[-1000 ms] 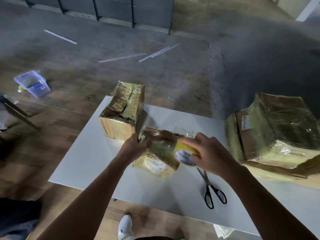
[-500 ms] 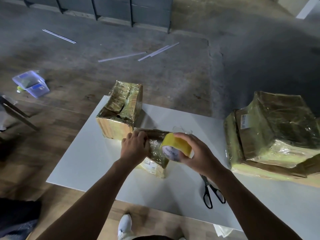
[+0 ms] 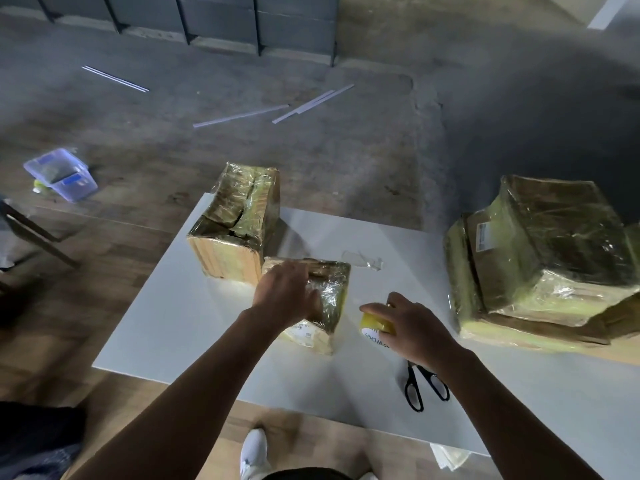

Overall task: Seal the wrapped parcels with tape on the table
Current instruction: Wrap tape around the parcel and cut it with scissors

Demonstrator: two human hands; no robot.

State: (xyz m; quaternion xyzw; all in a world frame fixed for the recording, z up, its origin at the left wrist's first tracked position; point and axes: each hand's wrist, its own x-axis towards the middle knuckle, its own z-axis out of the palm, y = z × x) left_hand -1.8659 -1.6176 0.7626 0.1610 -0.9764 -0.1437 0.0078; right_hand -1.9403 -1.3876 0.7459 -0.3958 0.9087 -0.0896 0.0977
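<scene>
A small parcel (image 3: 330, 299) wrapped in clear film lies on the white table (image 3: 194, 306). My left hand (image 3: 287, 292) rests on its top, fingers curled over the near left side. To its right, my right hand (image 3: 412, 327) grips a yellow roll of tape (image 3: 375, 323) with a white printed core, held just above the table and apart from the parcel. A second wrapped box (image 3: 235, 223) stands at the table's far left corner. A large wrapped parcel (image 3: 543, 258) fills the right side.
Black scissors (image 3: 424, 384) lie on the table under my right wrist. A scrap of clear film (image 3: 363, 261) lies behind the small parcel. On the floor are a clear plastic tub (image 3: 60, 174) and several white strips (image 3: 277, 110). My white shoe (image 3: 254, 452) shows below the table edge.
My right hand has pulled the tape roll off the small parcel, down and to the right. My left hand has stayed on the parcel, which now lies turned more upright.
</scene>
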